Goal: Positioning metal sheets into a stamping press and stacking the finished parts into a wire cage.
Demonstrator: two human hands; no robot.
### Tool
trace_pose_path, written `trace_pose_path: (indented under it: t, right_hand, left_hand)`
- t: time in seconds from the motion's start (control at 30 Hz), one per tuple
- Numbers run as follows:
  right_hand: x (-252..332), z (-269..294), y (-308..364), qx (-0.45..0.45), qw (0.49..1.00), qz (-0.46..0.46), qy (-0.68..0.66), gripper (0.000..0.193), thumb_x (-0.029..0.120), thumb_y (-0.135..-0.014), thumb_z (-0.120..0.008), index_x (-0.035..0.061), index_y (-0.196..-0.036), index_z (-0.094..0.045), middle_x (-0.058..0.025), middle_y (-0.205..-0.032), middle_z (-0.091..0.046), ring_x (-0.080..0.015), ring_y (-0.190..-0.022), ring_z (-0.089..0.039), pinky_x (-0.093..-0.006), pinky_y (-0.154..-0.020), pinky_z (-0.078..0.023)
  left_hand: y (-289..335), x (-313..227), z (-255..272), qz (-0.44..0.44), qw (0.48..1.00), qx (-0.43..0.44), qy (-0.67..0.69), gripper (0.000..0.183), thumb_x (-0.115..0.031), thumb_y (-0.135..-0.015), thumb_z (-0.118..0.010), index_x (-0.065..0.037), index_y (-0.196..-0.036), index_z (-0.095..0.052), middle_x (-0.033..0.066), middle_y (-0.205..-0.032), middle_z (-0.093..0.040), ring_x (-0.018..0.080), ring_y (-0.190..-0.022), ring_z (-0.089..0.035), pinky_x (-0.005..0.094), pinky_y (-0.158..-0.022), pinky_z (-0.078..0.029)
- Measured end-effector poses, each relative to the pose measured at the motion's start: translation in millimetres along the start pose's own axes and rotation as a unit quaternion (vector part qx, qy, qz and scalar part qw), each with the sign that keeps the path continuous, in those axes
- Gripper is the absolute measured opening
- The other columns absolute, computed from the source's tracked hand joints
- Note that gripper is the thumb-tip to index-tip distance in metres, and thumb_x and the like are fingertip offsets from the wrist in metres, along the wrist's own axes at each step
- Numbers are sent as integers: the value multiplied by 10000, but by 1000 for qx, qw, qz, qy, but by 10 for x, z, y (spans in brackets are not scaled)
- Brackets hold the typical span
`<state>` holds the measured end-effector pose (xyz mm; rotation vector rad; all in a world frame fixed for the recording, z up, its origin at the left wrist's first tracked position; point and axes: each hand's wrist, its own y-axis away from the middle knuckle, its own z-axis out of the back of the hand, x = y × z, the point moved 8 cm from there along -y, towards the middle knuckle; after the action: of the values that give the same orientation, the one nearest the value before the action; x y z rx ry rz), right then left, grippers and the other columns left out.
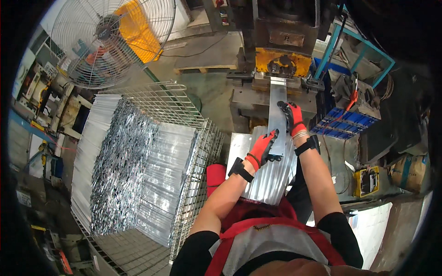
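Metal strip: likely light, springy, slick (edges probably sharp); best taken by long edges. Left grip clamped at near end, right grip on right edge.

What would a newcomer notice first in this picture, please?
Probably the shiny stacked metal pieces in the wire cage on the left, and the big round fan at the upper left. Right of centre, the left hand and right hand, in red-and-black gloves, hold a long metal plate pointing toward the machine at the top.
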<state>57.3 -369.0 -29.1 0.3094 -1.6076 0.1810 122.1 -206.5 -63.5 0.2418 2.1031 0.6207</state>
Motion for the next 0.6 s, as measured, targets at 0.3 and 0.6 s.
trace_pose_path:
  t: [0.3, 0.6]
  right_hand:
    - [66, -116, 276, 8, 992, 79, -98, 98, 171, -794, -636, 75, -777, -625, 61, -730, -567, -50, -660, -491, -224, -590, -389]
    - [-434, -208, 1462, 180, 959, -107, -189, 357, 243, -897, -513, 3, -1161, -504, -106, -1029, -584, -206, -896, -591, -349, -802, -491]
  left_hand:
    - [490, -416, 77, -247, 965, -17, -87, 228, -298, -841, -613, -76, -864, -569, -59, -680, -491, 16, -561, -431, 186, -482, -338]
    - [1349, 169, 1456, -183, 927, -243, -218, 109, -144, -802, -612, -54, -844, -567, -52, -588, -461, 39, -453, -397, 209, -417, -332]
